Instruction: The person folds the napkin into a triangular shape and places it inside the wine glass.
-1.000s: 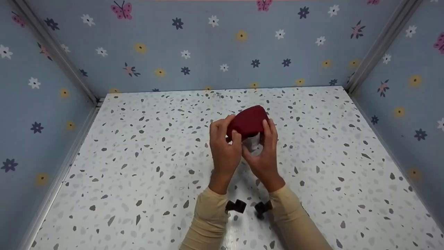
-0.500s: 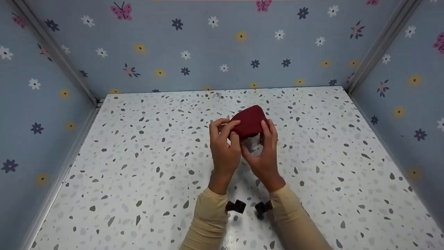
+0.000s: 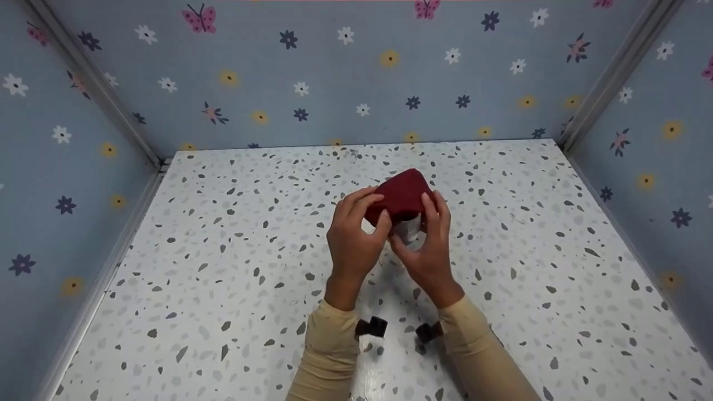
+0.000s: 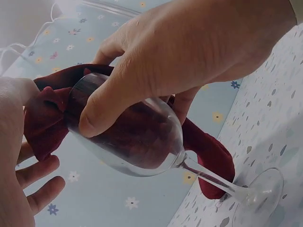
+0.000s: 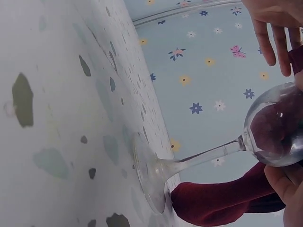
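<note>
A clear stemmed wine glass (image 4: 137,156) stands tilted in the left wrist view, its foot (image 4: 258,194) at the tabletop; whether it touches is unclear. A dark red cloth (image 3: 404,192) covers its rim and hangs behind it, down beside the foot. Red shows through the bowl (image 5: 274,127); I cannot tell how much cloth is inside. With thumb on the near side and fingers over the cloth, my right hand (image 3: 431,256) grips the bowl. My left hand (image 3: 356,239) pinches the cloth near the rim between thumb and forefinger; its other fingers extend loosely in the left wrist view.
The white speckled tabletop (image 3: 223,278) lies around and below the hands. Blue flowered panels (image 3: 334,72) wall it at the back and both sides. Dark wrist camera mounts (image 3: 376,327) jut inward between the two forearms.
My left fingers shift over the cloth's left edge, and the left hand moves slightly left with its thumb farther from the forefinger. The right hand keeps its hold; the head view shifts slightly.
</note>
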The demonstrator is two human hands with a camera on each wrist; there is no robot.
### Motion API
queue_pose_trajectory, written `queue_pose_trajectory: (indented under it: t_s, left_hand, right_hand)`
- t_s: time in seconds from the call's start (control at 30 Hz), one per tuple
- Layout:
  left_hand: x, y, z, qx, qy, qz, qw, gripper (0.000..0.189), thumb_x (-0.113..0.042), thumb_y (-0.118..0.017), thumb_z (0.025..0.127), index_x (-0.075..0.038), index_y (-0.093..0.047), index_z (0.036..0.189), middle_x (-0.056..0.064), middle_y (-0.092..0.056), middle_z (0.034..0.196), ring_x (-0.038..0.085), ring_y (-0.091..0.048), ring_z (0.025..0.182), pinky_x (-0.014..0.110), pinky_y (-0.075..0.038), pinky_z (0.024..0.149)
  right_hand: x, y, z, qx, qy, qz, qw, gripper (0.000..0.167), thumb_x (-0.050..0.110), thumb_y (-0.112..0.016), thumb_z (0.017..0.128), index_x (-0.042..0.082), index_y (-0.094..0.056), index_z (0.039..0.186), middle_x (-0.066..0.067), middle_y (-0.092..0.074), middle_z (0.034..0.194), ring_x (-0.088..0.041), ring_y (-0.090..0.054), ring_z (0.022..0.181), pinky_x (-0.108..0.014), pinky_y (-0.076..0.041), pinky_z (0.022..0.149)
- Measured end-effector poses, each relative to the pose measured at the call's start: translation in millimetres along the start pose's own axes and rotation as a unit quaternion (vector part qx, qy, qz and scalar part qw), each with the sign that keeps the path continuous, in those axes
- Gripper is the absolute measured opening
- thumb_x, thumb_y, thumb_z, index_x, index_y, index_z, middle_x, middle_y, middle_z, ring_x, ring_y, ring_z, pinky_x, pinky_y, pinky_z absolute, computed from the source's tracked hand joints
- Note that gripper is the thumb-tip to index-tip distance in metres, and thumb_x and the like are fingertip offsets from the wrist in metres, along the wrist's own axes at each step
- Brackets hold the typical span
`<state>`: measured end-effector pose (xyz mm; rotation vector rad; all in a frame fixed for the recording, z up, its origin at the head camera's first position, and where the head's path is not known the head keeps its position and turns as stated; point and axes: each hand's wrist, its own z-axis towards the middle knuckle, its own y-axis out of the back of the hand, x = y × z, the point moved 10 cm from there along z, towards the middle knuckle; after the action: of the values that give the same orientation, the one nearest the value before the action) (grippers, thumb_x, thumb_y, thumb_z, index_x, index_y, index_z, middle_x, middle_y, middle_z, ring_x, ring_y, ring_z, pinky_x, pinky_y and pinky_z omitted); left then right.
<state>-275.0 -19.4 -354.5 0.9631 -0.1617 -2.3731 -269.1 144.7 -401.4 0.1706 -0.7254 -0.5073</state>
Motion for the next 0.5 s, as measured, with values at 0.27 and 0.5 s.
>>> queue_pose_trajectory:
  t_s: [0.27,0.5]
  left_hand:
    - [7.3,5.1,-2.1,-0.035,0.035,-0.047,0.9977,0.012,-0.015,-0.068,0.089,-0.008,-0.071,0.099,0.005,-0.063,0.121,0.017,-0.061,0.109,0.032,-0.055,0.085]
    - [11.2,8.7,-3.0,-0.062,0.058,-0.045,0.9954,0.007,-0.013,-0.063,0.087,-0.008,-0.064,0.092,0.006,-0.061,0.119,0.014,-0.06,0.092,0.031,-0.053,0.071]
  right_hand:
    - [2,2,-0.9,0.0,0.016,-0.014,0.9998,0.089,0.021,-0.082,0.084,0.01,-0.03,0.156,-0.023,-0.02,0.159,-0.03,-0.033,0.141,-0.044,-0.052,0.094]
    - [1,4,-0.7,-0.006,0.011,-0.014,0.9998,0.093,0.019,-0.082,0.083,0.006,-0.026,0.157,-0.025,-0.02,0.159,-0.03,-0.035,0.14,-0.043,-0.051,0.092]
